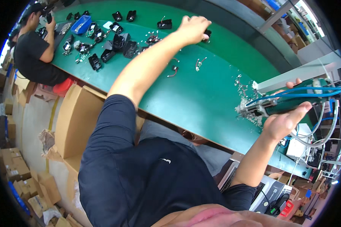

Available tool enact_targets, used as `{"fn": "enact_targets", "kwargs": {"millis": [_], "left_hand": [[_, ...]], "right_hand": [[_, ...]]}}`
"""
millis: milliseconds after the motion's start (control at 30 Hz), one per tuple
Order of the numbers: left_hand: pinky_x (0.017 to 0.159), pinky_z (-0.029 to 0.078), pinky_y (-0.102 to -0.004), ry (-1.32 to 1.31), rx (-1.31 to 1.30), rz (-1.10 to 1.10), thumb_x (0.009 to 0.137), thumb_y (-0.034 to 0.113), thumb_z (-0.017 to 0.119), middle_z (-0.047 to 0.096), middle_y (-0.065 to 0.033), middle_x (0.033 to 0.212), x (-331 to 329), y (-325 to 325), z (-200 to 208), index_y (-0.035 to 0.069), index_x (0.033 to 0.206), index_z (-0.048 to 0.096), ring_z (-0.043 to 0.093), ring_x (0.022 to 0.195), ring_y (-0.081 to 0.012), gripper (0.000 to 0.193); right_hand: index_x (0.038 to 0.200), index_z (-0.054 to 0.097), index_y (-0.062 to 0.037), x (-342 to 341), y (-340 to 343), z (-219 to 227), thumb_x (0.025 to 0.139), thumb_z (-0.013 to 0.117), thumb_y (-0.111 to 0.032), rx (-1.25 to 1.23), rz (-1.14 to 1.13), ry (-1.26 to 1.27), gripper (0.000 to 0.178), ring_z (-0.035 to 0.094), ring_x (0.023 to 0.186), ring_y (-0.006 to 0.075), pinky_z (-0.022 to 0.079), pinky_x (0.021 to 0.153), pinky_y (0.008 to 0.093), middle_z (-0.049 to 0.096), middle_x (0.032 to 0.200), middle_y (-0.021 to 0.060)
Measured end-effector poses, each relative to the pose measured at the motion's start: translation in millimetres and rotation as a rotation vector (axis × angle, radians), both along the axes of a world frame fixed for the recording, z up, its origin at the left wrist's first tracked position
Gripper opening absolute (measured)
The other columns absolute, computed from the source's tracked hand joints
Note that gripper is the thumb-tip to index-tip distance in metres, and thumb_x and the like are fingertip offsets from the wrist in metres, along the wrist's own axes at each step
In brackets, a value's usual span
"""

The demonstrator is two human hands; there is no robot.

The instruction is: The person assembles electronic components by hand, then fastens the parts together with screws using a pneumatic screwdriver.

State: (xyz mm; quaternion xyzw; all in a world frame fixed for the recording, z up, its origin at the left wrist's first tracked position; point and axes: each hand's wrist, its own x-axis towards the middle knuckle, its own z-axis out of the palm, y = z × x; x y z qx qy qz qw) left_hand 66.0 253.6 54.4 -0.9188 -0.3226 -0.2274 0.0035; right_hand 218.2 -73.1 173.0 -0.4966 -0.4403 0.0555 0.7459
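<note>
My left hand (193, 30) is stretched to the far side of the green workbench. Its fingers curl down over a small black plastic case (208, 34), which they partly hide. Over at the right, my right hand (284, 122) wraps round a dark green air-powered tool (288, 104) with a metal nose and blue hoses. Thumb and fingertips show on opposite sides of its body. Small whitish scraps (250, 109) lie heaped under the nose. Another black case (164, 24) with a wire sits left of my left hand. Short wires with connectors (200, 64) lie mid-bench.
Several black cases (119, 42) and loose circuit parts cover the bench's left half, with a blue bin (80, 25) behind. A person (36, 49) sits at the far left. A large cardboard box (77, 121) stands against the near edge. A white post (276, 81) rises beside the tool.
</note>
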Motion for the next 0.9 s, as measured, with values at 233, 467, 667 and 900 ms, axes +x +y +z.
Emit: {"fn": "enact_targets", "kwargs": {"millis": [233, 467, 667, 900], "left_hand": [[0.12, 0.026, -0.0627, 0.303, 0.147, 0.11, 0.056, 0.034, 0.093, 0.045, -0.0041, 0.157, -239, -39, 24, 0.016, 0.15, 0.05, 0.033, 0.153, -0.027, 0.105], [0.127, 0.016, -0.0589, 0.512, 0.025, 0.13, 0.061, 0.032, 0.092, 0.061, -0.0044, 0.143, -260, -42, 7, 0.014, 0.149, 0.051, 0.031, 0.155, -0.0222, 0.098], [0.122, 0.029, -0.0535, 0.146, 0.015, 0.013, 0.069, 0.023, 0.091, 0.06, -0.0088, 0.145, -265, -72, 32, 0.012, 0.148, 0.052, 0.047, 0.145, -0.0258, 0.088], [0.097, 0.052, -0.0338, -0.567, -0.629, -0.437, 0.084, 0.015, 0.083, 0.057, -0.0084, 0.129, -174, -119, 35, 0.01, 0.149, 0.052, 0.06, 0.119, -0.0198, 0.072]], "right_hand": [[0.143, 0.043, 0.0073, 7, 2, 39, 0.11, 0.041, -0.043, 0.067, -0.116, -0.347, 0.06, 0.063, 0.099, 0.0237, 0.055, 0.086, 0.0354, 0.06, 0.125, 0.0214], [0.11, 0.07, -0.0064, -106, 64, -56, 0.086, 0.069, 0.001, -0.165, 0.182, -0.835, 0.025, 0.067, 0.103, 0.0336, 0.054, 0.093, 0.041, 0.069, 0.111, 0.0129], [0.111, 0.073, -0.0074, -108, 144, -166, 0.085, 0.066, 0.002, -0.361, 0.383, -0.994, 0.029, 0.063, 0.111, 0.0293, 0.054, 0.099, 0.0398, 0.069, 0.122, 0.0074], [0.096, 0.071, -0.0013, -89, 94, -162, 0.082, 0.076, -0.007, -0.476, 0.437, -0.847, 0.016, 0.067, 0.096, 0.0355, 0.052, 0.088, 0.0443, 0.072, 0.101, 0.015]]}}
